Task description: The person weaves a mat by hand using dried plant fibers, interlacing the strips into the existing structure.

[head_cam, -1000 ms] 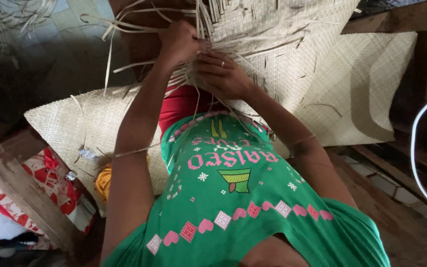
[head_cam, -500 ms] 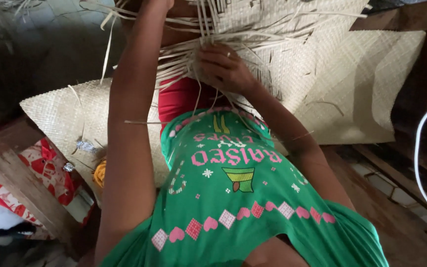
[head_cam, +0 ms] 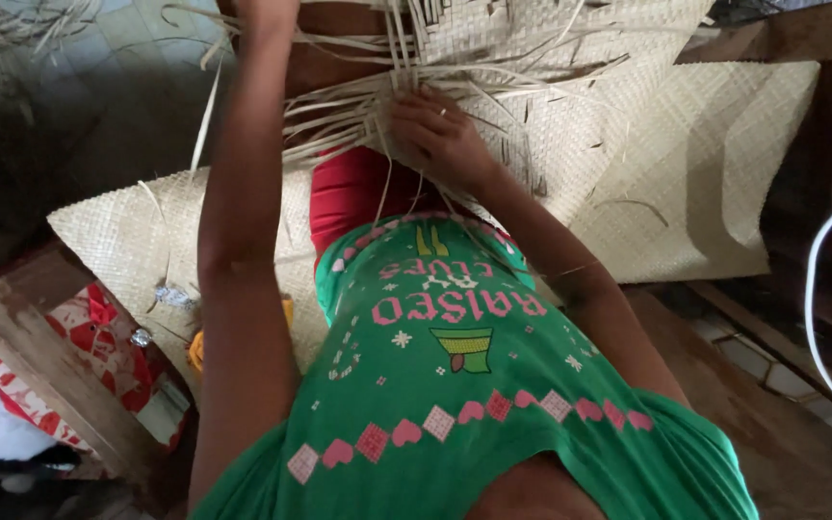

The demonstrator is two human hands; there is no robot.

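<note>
The person wears a bright green sleeveless top (head_cam: 474, 404) with a pink and white pattern: a row of pink hearts and checkered diamonds runs across it toward 6 o'clock, small white snowflake shapes are scattered around, and pink lettering sits above a small green hat-like motif at the centre. Toward 12 o'clock, red shorts (head_cam: 353, 193) show. Both arms are bare.

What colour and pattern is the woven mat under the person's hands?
Pale straw-tan woven mat, in a fine checker-plaited weave with loose strips at its edge; seen in the head view.
</note>
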